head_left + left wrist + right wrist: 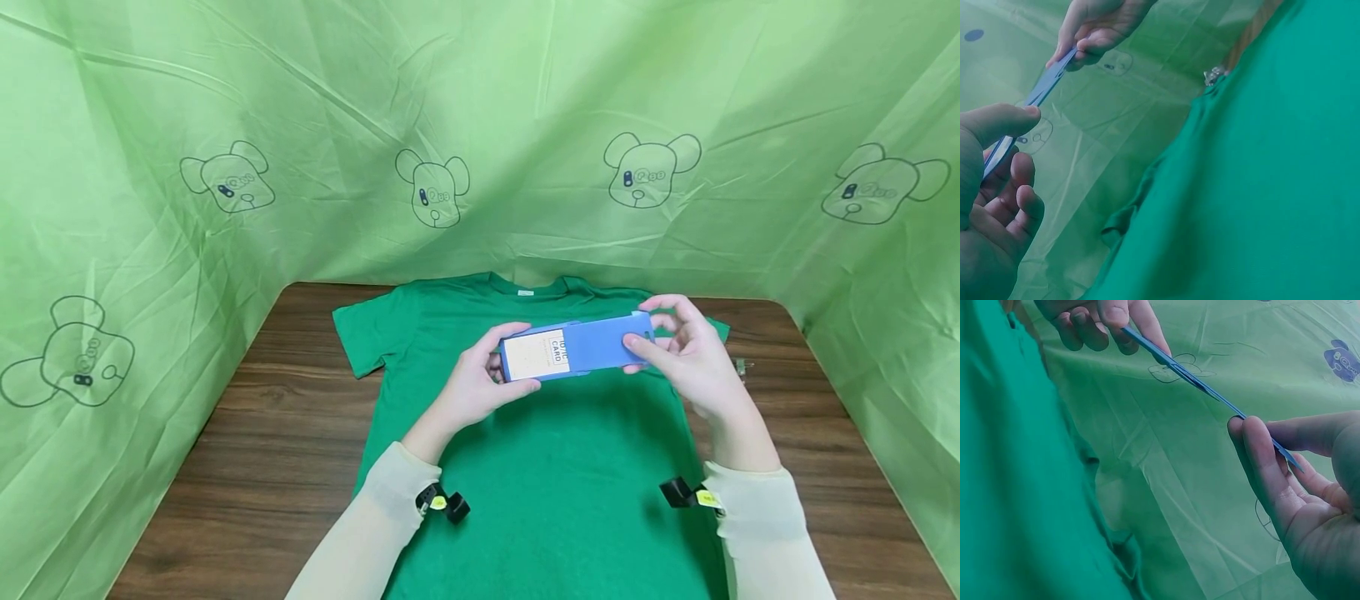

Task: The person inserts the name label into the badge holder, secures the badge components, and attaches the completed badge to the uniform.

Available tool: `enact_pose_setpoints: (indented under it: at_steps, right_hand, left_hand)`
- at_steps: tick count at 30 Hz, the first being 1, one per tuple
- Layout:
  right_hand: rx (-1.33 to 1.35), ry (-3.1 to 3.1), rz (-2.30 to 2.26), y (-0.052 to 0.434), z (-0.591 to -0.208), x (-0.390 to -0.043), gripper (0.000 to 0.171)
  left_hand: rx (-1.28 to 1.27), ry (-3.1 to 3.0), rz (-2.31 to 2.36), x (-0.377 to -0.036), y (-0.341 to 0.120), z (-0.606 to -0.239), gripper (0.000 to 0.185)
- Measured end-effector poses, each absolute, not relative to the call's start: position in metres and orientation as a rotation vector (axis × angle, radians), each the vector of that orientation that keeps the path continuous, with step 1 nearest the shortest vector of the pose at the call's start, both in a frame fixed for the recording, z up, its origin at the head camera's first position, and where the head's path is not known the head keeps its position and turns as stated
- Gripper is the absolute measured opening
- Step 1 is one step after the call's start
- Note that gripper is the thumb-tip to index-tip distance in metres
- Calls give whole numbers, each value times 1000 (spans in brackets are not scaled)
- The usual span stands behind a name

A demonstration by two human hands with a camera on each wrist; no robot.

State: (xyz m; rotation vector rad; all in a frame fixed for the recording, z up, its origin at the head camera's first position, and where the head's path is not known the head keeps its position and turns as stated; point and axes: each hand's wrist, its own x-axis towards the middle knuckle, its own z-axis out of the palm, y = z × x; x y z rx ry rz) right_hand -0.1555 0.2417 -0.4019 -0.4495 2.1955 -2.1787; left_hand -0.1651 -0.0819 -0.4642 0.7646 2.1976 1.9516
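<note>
A flat blue ID card holder (603,343) is held up over the shirt by both hands, its long side running left to right. A cream card printed "ID/IC CARD" (534,356) shows at its left part. My left hand (474,379) grips the left end, thumb along the lower edge and fingers at the upper. At the right end my right hand (697,354) pinches the blue part between thumb and fingers. Edge-on in the right wrist view, the holder (1192,380) shows overlapping thin layers at its middle. Below lies a green T-shirt (555,483), spread flat, collar away from me.
The T-shirt covers much of a dark wood-grain table (285,442). A small shiny clip-like piece (742,367) lies by the shirt's right side. Light green sheeting (525,83) with bear-head drawings hangs around the back and both sides.
</note>
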Motion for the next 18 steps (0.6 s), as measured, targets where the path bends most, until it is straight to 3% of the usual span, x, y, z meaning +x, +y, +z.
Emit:
enact_pose_setpoints:
  at_steps: [18]
  right_hand:
    - [-419, 2173, -2167, 234, -402, -154, 41]
  left_hand:
    - [773, 2200, 1951, -163, -81, -463, 75]
